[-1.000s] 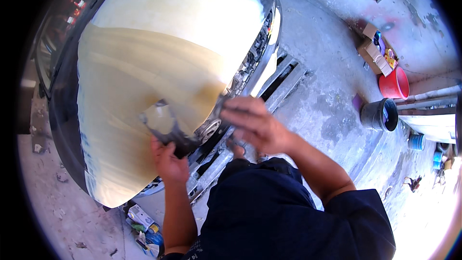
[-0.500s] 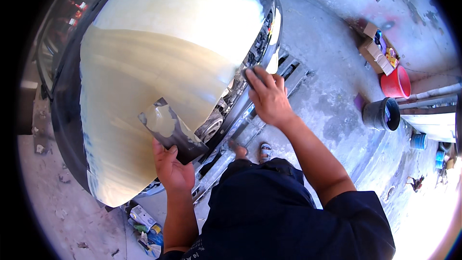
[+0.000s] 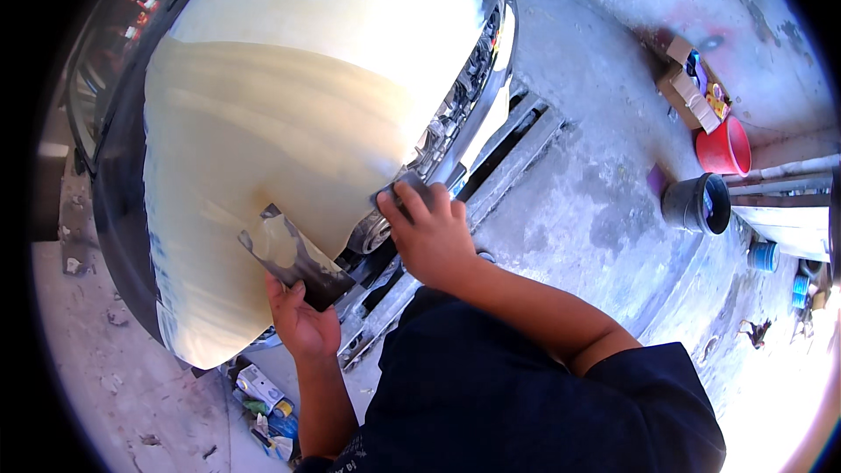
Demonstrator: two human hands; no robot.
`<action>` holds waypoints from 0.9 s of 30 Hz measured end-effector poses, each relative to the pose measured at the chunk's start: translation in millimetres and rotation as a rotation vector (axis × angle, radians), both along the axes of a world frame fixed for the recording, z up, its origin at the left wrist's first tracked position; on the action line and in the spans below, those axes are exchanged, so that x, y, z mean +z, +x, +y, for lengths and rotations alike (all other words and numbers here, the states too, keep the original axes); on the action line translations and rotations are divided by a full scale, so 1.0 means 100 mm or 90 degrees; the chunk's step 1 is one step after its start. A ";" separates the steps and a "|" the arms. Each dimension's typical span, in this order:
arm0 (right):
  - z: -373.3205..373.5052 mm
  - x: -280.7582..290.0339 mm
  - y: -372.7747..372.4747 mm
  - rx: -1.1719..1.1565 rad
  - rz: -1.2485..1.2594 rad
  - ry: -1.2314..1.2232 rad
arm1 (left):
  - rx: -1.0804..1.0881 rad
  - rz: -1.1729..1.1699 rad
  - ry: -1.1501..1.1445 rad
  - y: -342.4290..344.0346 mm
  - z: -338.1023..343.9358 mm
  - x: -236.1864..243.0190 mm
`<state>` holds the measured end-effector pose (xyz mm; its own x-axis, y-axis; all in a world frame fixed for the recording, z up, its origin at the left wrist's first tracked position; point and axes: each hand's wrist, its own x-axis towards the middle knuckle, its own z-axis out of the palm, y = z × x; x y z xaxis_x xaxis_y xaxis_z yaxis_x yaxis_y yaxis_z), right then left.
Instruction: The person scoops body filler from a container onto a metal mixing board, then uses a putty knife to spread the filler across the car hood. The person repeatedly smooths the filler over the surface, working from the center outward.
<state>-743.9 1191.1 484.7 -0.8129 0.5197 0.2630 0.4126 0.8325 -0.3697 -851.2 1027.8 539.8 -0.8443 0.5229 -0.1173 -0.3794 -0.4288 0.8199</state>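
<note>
Here, the left hand [image 3: 307,326] is holding a dark board [image 3: 324,287] from beneath, thumb over its near side, and the board is sitting tilted just over the near part of the car hood [image 3: 254,114]. A smear of pale paste [image 3: 277,241] is spreading across the board's far end. Over at the front edge, the right hand [image 3: 429,241] is clasping a flat dark piece [image 3: 384,195] in curled fingers, right beside the exposed engine parts [image 3: 447,123]; whether that piece is touching the hood, I cannot tell. The hood is lying between the dark bodywork [image 3: 127,276] and the open front end, and a cream layer is already covering nearly all of it, so the broad coverage is looking well advanced. What is seemingly remaining is edge work: bluish streaks [image 3: 162,293] are showing along the left border, faint bands are running across the shaded middle, and paste is waiting unused on the board.
</note>
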 end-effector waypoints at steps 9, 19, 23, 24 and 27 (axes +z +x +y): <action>0.62 0.12 0.08 -0.141 0.006 -0.079 | 0.004 0.036 0.003 0.01 -0.06 0.06; 0.00 -0.03 0.02 -0.001 0.027 -0.075 | 0.009 0.015 0.001 0.07 -0.05 0.06; 0.21 -0.09 0.10 -0.046 0.069 -0.063 | 0.007 0.017 -0.009 0.07 -0.05 0.05; 0.41 -0.05 0.10 -0.090 0.070 -0.069 | 0.000 0.018 -0.003 0.07 -0.05 0.05; 0.90 -0.01 0.09 -0.157 0.103 -0.101 | -0.011 0.017 0.013 0.09 -0.05 0.05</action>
